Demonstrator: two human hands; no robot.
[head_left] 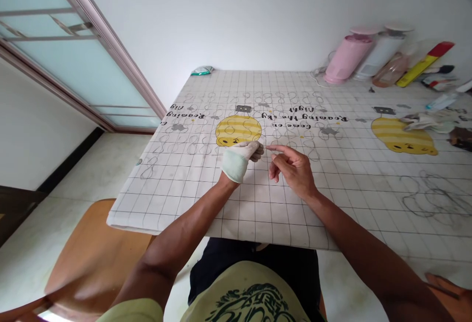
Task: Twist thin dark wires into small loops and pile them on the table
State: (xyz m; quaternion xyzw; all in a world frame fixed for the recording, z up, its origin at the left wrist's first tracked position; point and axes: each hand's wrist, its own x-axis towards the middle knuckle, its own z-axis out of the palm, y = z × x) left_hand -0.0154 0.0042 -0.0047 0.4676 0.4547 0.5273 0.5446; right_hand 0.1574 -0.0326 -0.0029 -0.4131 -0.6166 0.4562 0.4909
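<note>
My left hand (249,154) wears a white work glove with a pale green cuff (235,164). Its fingers are curled closed above the tablecloth, and what they hold, if anything, is too small to make out. Just to its right is my bare right hand (291,167), its index finger stretched toward the glove and the other fingers loosely bent and apart. Around both hands lie thin dark thread loops (149,168), many shaped like figure eights and set in rows across the cloth. A loose tangle of thread (435,198) lies at the right.
A checked tablecloth (177,199) with yellow balloon prints covers the table. At the back right stand a pink cylinder (348,59), a white cylinder (381,56) and a yellow-red box (424,65). Another glove (431,123) lies right. A wooden chair (99,248) stands left.
</note>
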